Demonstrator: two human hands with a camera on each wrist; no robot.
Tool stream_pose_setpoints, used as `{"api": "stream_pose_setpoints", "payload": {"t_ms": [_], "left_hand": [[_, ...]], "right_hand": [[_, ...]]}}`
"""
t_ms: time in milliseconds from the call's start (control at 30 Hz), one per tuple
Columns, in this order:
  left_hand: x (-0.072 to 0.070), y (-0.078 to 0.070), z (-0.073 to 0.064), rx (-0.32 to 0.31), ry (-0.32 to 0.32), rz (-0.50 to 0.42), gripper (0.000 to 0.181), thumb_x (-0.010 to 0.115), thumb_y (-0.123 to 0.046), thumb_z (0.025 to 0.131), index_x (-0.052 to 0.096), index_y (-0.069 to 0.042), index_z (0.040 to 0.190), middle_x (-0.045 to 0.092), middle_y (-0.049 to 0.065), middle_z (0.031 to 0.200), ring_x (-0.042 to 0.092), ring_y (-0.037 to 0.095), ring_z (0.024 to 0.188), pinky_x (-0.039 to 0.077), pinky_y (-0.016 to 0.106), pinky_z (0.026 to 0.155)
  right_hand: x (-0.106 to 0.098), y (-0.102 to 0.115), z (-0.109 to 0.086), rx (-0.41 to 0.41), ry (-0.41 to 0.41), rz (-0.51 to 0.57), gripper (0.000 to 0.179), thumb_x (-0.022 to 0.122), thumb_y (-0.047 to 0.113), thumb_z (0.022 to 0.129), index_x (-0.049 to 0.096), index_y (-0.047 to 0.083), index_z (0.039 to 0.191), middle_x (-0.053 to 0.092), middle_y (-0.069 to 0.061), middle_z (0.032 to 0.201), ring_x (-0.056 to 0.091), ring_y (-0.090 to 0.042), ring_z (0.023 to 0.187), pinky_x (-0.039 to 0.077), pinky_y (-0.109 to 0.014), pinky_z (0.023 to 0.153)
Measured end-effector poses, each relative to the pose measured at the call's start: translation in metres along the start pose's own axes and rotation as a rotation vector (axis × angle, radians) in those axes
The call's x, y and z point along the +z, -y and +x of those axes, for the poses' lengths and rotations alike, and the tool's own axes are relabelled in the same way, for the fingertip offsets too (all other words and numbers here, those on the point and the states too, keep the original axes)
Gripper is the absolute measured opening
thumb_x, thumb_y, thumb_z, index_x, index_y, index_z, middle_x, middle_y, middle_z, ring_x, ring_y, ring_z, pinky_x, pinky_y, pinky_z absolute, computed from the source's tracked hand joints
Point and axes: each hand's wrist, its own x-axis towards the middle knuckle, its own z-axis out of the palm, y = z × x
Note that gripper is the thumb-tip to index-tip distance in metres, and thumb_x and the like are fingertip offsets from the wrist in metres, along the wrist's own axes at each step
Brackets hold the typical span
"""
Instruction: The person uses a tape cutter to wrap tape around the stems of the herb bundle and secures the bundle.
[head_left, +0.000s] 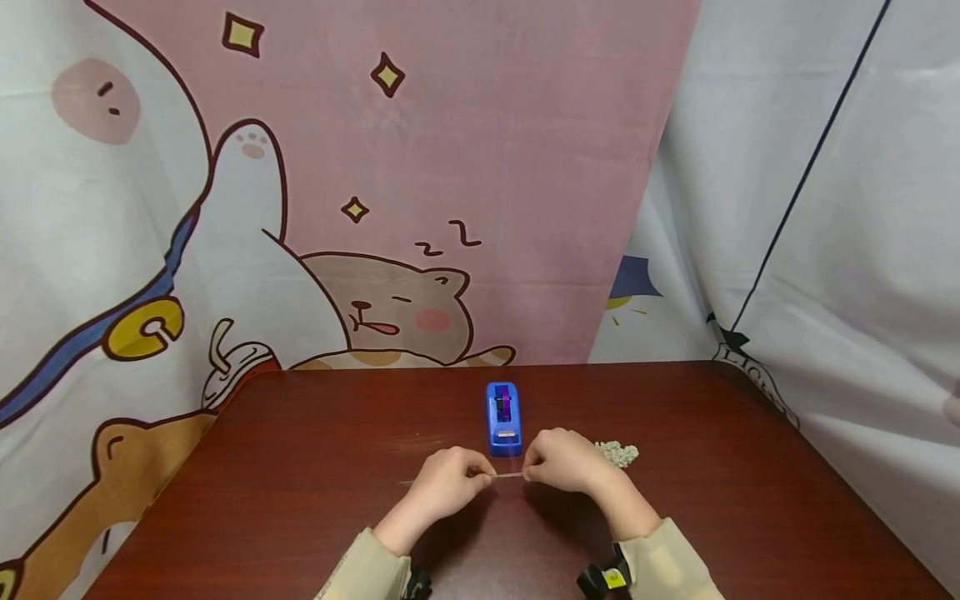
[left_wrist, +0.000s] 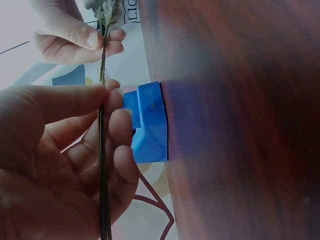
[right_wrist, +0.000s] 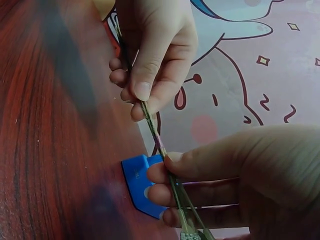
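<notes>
Head only: purple roll in dispenser | Right wrist: fingers pinch stems

You can read two "Z" on pink backdrop; on white cloth, "LI", next letters unclear. Yellow label on right wrist device: too small for reading.

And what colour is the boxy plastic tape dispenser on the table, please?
The tape dispenser is blue, clearest in the head view.

A curtained-off tabletop corner is showing, whether home or studio unclear: a cartoon-printed cloth is hanging behind a reddish-brown table, white fabric is draping alongside
</notes>
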Motion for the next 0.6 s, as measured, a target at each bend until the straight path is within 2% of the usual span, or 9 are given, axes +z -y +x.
{"api": "stream_pose_setpoints", "payload": {"t_ms": [167,433,600], "left_hand": [[0.001,0.0002,0.0002,-0.045,0.003,-0.01,0.006,0.072,-0.018,0.086,0.075,-0.019,0.081,0.063,-0.016,0.073,0.055,0.002,0.068,0.043,0.028,0.062],[0.0025,0.0021,0.0004,-0.054,-0.02,-0.022,0.005,0.074,-0.015,0.084,0.073,-0.02,0.084,0.062,-0.016,0.073,0.055,0.003,0.066,0.042,0.029,0.058],[0.0033,0.0025,0.0011,-0.066,-0.025,-0.033,0.002,0.073,-0.021,0.085,0.073,-0.022,0.087,0.063,-0.015,0.073,0.054,0.003,0.064,0.041,0.029,0.056]], "right_hand": [[0.0009,-0.0008,0.0013,-0.001,-0.025,-0.025,0.014,0.075,0.017,0.079,0.07,0.022,0.067,0.059,0.015,0.065,0.049,-0.006,0.059,0.045,-0.032,0.058],[0.0032,-0.0017,0.003,0.024,-0.063,-0.019,0.016,0.079,0.017,0.076,0.068,0.023,0.066,0.057,0.016,0.064,0.049,-0.006,0.059,0.045,-0.033,0.058],[0.0046,-0.0019,0.0041,0.046,-0.073,-0.01,0.019,0.08,0.018,0.075,0.066,0.024,0.064,0.055,0.015,0.063,0.049,-0.008,0.059,0.044,-0.034,0.056]]}}
